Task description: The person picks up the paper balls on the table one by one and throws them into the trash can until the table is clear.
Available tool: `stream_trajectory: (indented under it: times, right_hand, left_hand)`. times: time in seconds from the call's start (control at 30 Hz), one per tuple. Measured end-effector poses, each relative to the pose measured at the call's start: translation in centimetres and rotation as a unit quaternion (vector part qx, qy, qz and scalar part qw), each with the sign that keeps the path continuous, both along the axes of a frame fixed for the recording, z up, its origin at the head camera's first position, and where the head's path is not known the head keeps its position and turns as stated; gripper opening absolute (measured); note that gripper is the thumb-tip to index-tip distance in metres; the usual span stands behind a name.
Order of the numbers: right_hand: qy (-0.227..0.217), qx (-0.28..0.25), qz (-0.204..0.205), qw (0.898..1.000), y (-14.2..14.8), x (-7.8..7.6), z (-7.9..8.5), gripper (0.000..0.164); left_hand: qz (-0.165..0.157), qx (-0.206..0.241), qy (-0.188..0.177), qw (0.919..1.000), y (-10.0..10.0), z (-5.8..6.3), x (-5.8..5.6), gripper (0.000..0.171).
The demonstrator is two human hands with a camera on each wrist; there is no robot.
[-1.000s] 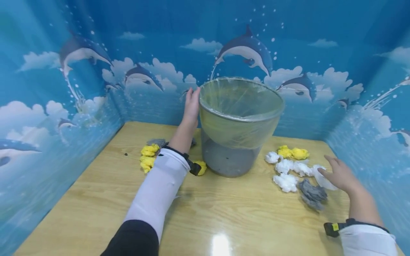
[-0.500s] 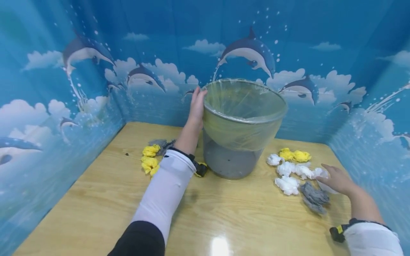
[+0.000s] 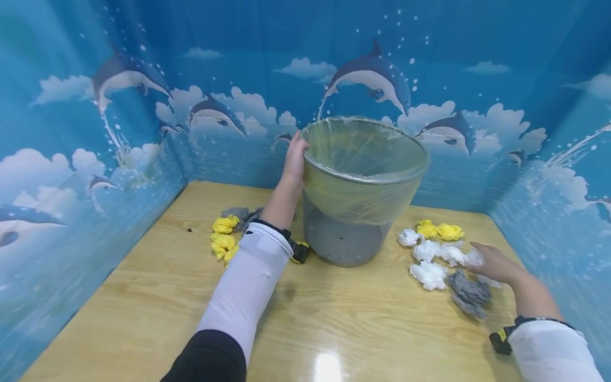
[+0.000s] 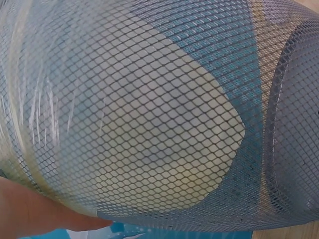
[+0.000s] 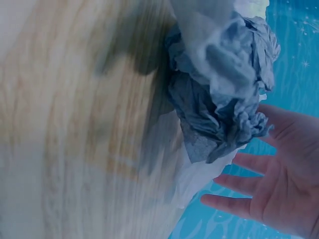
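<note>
A mesh wastebasket stands tilted-looking at the middle back, lined with a translucent bag. My left hand rests against its outer left side near the rim. One finger lies along the mesh in the left wrist view; the other fingers are hidden there. At the right, my right hand reaches in beside a crumpled white wad and a crumpled grey piece. Three of its fingers are spread straight in the right wrist view; the grey piece covers part of the hand.
Several white wads and two yellow wads lie right of the basket on the wooden table. More yellow wads and grey pieces lie at the left. A printed dolphin curtain surrounds the table.
My right hand has moved slightly left and lower, in behind the white wad. The left hand and the basket shifted slightly right in view at first, then stayed nearly still.
</note>
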State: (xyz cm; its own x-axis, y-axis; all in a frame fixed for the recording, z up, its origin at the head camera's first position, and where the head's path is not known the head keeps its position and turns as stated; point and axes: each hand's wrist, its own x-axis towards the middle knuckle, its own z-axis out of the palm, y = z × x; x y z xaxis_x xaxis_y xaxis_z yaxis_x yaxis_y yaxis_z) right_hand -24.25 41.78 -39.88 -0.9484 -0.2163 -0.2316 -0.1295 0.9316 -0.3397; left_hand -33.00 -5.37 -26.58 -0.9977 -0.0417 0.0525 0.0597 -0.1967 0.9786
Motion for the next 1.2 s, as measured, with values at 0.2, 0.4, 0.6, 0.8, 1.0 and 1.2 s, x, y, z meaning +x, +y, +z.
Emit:
stream_trajectory:
  times: [0.2,0.4,0.6,0.8,1.0,1.2]
  right_hand:
    - [-0.008,0.016,0.005,1.000,-0.2,-0.5,0.2,0.076]
    - [-0.017,0.018,0.003,1.000,-0.1,-0.8,-0.2,0.073]
    - [-0.004,0.028,0.009,1.000,0.2,-1.1,-0.7,0.068]
    - [0.002,0.038,0.003,0.999,0.4,-1.2,-0.5,0.064]
    - [-0.004,0.047,-0.008,0.999,0.5,-1.4,-0.8,0.057]
    - [-0.009,0.048,-0.008,0.999,1.2,-1.2,-1.7,0.056]
  left_hand:
    - [0.011,-0.004,0.012,0.9999,-0.2,0.0,-0.2,0.069]
    - [0.030,-0.006,0.022,0.9993,-0.4,-0.5,-0.3,0.069]
    - [0.035,-0.008,0.029,0.9989,-0.4,-0.8,-0.2,0.069]
    - [0.032,-0.013,0.036,0.9988,-0.6,-0.9,-0.2,0.069]
    - [0.031,-0.024,0.040,0.9984,-0.7,-0.9,-0.2,0.069]
    - [0.015,-0.030,0.043,0.9985,0.1,-0.7,-0.2,0.069]
